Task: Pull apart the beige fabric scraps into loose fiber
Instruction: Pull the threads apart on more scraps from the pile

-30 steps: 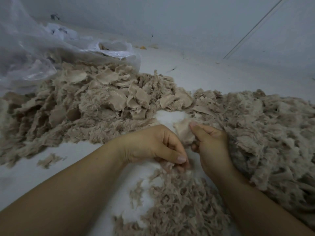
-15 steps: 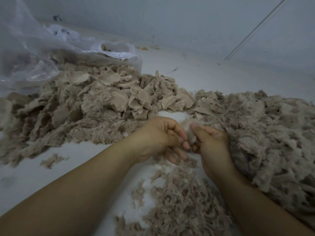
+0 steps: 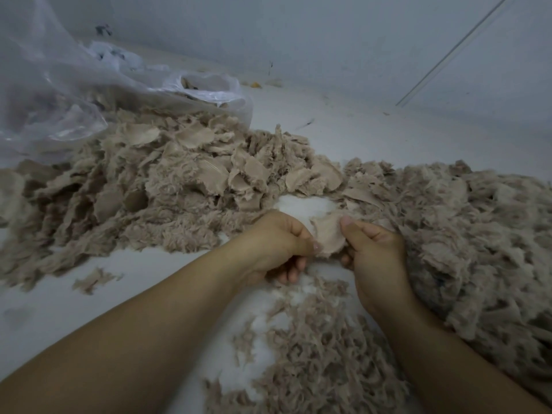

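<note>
A beige fabric scrap [image 3: 328,236] is held up between both hands over the white floor. My left hand [image 3: 274,243] pinches its left edge with thumb and forefinger. My right hand [image 3: 373,255] grips its right edge, thumb on top. A big heap of beige fabric scraps [image 3: 155,186] lies to the left and behind. Another heap [image 3: 466,234] spreads to the right, touching my right wrist. Thin loose fiber [image 3: 316,348] lies on the floor below my hands.
A clear plastic bag [image 3: 68,94] lies at the back left, its mouth over the left heap. One stray scrap [image 3: 92,279] sits alone on the white floor [image 3: 89,318] at the left. A grey wall [image 3: 328,40] rises behind.
My left hand dropped the torn fiber below, rose, and took hold of the scrap's left edge again. My right hand kept hold of the scrap and barely moved.
</note>
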Demonstrator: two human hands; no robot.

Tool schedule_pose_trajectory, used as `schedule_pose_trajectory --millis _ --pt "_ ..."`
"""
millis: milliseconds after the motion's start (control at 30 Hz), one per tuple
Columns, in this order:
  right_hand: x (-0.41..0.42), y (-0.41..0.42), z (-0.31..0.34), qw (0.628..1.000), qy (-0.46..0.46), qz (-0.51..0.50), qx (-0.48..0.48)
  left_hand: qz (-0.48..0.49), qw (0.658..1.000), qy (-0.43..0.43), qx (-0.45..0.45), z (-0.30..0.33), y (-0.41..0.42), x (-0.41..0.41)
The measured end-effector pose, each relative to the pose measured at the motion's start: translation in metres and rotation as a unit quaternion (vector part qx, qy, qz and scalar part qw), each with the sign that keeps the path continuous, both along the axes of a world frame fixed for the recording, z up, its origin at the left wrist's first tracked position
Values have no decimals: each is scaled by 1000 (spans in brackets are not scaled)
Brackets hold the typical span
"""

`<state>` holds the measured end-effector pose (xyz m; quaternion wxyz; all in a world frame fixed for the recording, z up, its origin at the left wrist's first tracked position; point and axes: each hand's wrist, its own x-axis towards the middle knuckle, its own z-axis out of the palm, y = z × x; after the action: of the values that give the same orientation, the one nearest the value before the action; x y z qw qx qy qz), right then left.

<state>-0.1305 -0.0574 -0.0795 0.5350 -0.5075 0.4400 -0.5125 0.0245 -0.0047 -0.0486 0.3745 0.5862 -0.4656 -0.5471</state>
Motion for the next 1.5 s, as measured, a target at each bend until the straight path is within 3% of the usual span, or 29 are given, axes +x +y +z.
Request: schedule_pose_trajectory --millis 167,333,467,600,667,733,867,933,1000,1067,1100,1167,1200,1400,1500 --pt "0 0 1 1000 -5 9 6 -2 999 49 -2 3 1 2" --pt "-1 2 2 1000 -3 13 0 31 999 -9 -26 -2 -3 -8" --pt "0 1 1 1000 -3 8 -2 24 999 20 -32 -2 -2 -3" --pt "-1 0 2 1000 2 -6 6 161 977 28 -140 -1 -6 -2" --pt "-2 -2 1 1000 0 -19 18 235 948 -61 -203 -1 -10 6" --pt "-2 -2 1 999 -8 -23 26 245 911 -230 -241 -2 -12 16" --pt "-1 -1 3 1000 -18 -3 24 159 778 -569 -213 -3 -7 19" --pt "-1 0 3 1000 -9 4 18 124 727 -639 -218 1 -5 14" --pt "-1 1 3 1000 -7 11 16 102 683 -662 -291 2 -6 7" --pt "-1 2 4 999 -14 30 13 84 696 -602 -383 -4 -7 -6" --pt "0 3 4 999 -16 44 6 58 732 -548 -401 -6 -9 -14" --pt "0 4 5 998 -11 68 -13 -12 834 -412 -367 -9 -13 -25" --pt "1 5 5 997 -9 75 -18 -33 864 -363 -348 -10 -16 -27" --pt "2 4 7 997 -32 66 6 50 924 -244 -292 -26 -31 -24" --pt "3 3 7 997 -34 69 10 59 937 -196 -285 -28 -32 -21"
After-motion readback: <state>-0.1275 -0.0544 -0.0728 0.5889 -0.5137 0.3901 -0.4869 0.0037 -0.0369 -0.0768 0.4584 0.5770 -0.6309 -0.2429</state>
